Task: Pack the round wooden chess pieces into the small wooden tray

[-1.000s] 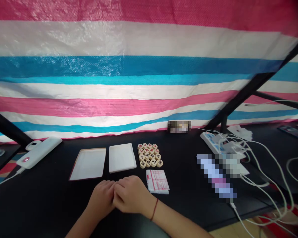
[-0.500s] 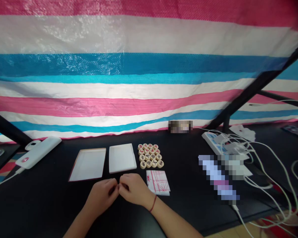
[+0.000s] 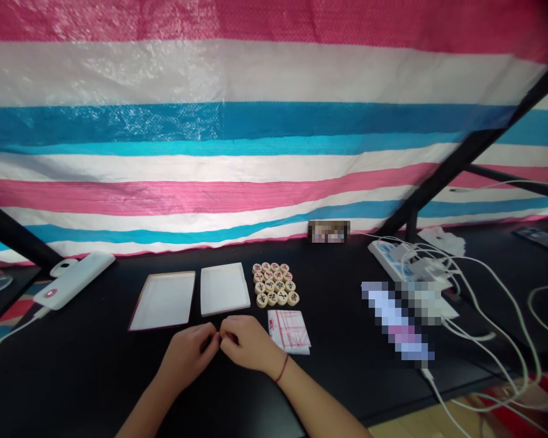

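Observation:
Both hands rest low in the middle of the black table, curled, with their fingertips meeting. My left hand (image 3: 189, 353) is closed, below the gap between two shallow trays; nothing shows in its fingers. My right hand (image 3: 250, 345), with a thin red cord at the wrist, is likewise closed and shows nothing held. Just beyond lie a dark-edged white box half (image 3: 164, 301) and a white box half (image 3: 225, 289). To their right, Chinese chess pieces (image 3: 276, 284) stand in a square of rows, red characters behind and dark ones in front. A folded paper chessboard (image 3: 290, 331) lies beside my right wrist.
A white power bank (image 3: 75, 283) with a cable lies at the left. On the right are a pixelated phone-like object (image 3: 396, 322), a power strip (image 3: 387, 258) and tangled white cables (image 3: 477, 280). A striped sheet (image 3: 210, 194) hangs behind the table, between black frame bars.
The camera view has shifted slightly. My hands keep the same closed pose, and the things on the table stay where they were.

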